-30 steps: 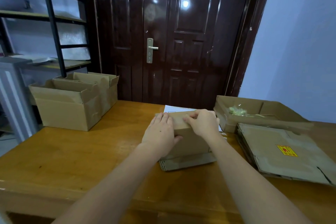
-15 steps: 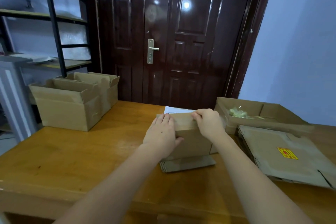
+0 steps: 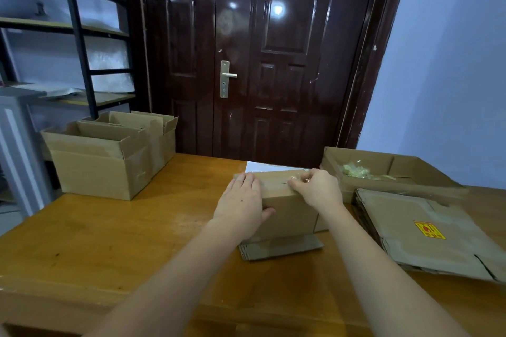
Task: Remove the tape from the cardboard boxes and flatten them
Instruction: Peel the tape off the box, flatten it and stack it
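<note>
Two bare forearms reach forward over the wooden bench [image 3: 109,241] to a small sealed cardboard box [image 3: 290,213] standing near its middle, just behind a strip of flattened cardboard [image 3: 282,249] that touches its foot. The box's long axis runs left to right, its broad face toward the person. The left hand [image 3: 242,206] lies open and flat on the box's left end, thumb hooked over the near edge. The right hand [image 3: 317,190] sits on the top right, its fingertips [image 3: 294,186] pinched on clear tape [image 3: 297,177] along the top. Just right lies a stack of flattened boxes [image 3: 427,232] with a yellow label. Beyond it is a shallow open box [image 3: 388,169] holding crumpled tape. At the far left stand two open boxes [image 3: 109,156], touching.
</note>
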Available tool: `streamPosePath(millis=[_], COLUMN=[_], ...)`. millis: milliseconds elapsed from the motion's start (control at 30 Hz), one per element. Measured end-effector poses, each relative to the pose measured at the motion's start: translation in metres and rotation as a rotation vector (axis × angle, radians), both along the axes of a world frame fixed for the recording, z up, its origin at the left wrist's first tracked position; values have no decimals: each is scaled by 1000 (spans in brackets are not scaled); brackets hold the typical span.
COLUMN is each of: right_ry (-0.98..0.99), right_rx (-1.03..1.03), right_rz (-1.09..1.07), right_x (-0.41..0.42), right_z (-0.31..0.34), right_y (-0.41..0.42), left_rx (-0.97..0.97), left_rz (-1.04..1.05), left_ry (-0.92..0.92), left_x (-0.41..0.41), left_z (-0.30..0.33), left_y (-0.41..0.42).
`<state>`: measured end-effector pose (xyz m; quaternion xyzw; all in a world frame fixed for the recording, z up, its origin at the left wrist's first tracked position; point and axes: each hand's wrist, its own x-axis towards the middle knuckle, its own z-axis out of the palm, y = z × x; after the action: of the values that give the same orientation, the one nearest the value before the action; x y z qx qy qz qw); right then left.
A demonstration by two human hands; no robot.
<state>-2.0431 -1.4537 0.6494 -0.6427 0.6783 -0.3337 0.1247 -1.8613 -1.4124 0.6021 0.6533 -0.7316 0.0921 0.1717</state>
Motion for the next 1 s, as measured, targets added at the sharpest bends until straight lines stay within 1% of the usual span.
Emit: streamPosePath(millis=[100, 133, 233, 267, 300, 400, 433, 500, 567, 633, 700, 733, 800, 867, 933, 1000], right_ry=[59, 26, -235, -291, -266, 124, 203, 274, 296, 268, 216, 167, -5, -126, -141, -41], right_rx=[-11, -18, -2, 1, -10, -173, -227, -239, -157, -103, -115, -127, -134, -121, -80, -38], right_rz=[15, -4, -93, -120, -132, -106, -73, 5, 70, 130, 164, 186, 206, 149, 79, 53], right_x=[4, 3, -7, -10, -11, -8, -8, -13, -18, -18, -16, -15, -11, -6, 2, 8], right_z=[-3, -4, 1, 3, 5, 0, -2, -5, -5, -6, -9, -10, -13, -12, -11, -9], right_y=[3, 1, -7, -8, -8, -5, -3, -4, -2, 1, 6, 7, 9, 12, 12, 11], left_rx=[-9, -8, -1, 6, 10, 15, 21, 27, 51, 102, 167, 194, 215, 212, 214, 211], left_rz=[2, 0, -6, -9, -11, -7, -7, 0, 24, 87, 122, 100, 14, -39, -43, -44], left_ry=[0, -3, -15, -17, -22, -40, -44, -79, -170, -287, -340, -326, -255, -203, -189, -182], left_x=[-1, -1, 1, 1, 0, -1, -2, -4, -9, -20, -34, -40, -48, -51, -49, -48], left_z=[1, 2, 4, 5, 5, 7, 8, 10, 15, 22, 31, 34, 37, 37, 32, 29], left_y=[3, 4, 8, 8, 8, 8, 8, 8, 7, 4, -1, -4, -11, -14, -14, -13])
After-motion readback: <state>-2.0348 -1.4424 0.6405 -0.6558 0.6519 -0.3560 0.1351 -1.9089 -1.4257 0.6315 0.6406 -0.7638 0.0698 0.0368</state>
